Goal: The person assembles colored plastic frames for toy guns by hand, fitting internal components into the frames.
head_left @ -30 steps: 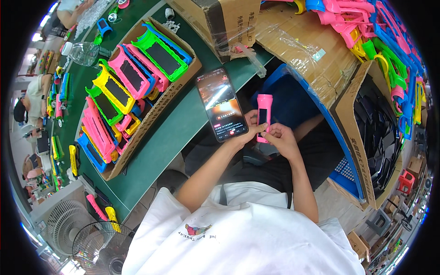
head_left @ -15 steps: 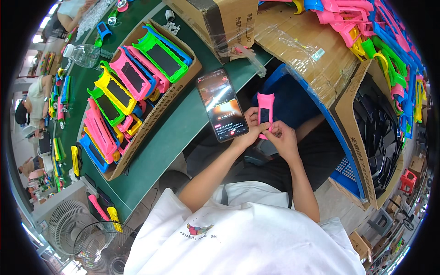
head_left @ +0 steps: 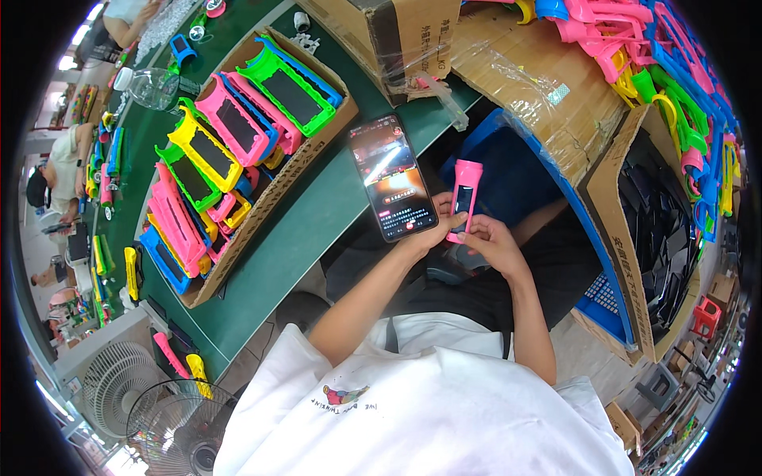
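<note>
While my left hand (head_left: 441,225) and right hand (head_left: 496,243) grip its near end, the pink casing (head_left: 468,174) points lengthwise away from me.

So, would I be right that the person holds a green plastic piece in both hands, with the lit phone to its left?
Not quite: the head view shows the plastic piece is pink. The left hand and right hand do hold it, with the lit phone to its left.

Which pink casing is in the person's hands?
The pink casing right of the phone: left hand and right hand hold it, while those in the cardboard box lie untouched.
</note>
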### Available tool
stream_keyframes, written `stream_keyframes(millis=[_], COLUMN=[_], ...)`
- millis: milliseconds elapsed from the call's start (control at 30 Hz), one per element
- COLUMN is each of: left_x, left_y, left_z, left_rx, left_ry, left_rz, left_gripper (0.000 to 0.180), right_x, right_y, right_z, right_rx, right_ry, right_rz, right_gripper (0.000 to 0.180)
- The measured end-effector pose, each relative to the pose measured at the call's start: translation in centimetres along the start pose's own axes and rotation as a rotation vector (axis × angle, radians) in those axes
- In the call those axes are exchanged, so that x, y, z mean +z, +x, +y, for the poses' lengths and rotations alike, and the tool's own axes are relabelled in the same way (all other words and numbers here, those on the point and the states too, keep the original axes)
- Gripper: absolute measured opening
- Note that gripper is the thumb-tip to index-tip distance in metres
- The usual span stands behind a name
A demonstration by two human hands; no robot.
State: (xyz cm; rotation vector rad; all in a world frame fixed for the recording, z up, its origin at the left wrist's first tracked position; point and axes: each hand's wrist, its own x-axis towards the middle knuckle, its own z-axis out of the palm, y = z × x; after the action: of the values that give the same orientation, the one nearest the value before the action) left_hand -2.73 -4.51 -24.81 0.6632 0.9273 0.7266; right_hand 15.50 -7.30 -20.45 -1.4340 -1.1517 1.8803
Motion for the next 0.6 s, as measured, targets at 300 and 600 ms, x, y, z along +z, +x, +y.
stream_keyframes(millis=[300,600], left_x=[0.7,0.9], left_y=[0.8,0.3], left_z=[-0.9,-0.1], left_rx=[0.067,0.114], left_ry=[0.059,0.058], left_rz=[0.115,0.115], left_gripper=[0.029,0.034], right_x=[0.3,0.0], right_y=[0.5,0.6], right_z=[0.9,0.3], right_rx=[-0.156,-0.149], right_ry=[0.024,0.036], right_rz=[0.124,0.107], right_gripper=[0.01,0.014])
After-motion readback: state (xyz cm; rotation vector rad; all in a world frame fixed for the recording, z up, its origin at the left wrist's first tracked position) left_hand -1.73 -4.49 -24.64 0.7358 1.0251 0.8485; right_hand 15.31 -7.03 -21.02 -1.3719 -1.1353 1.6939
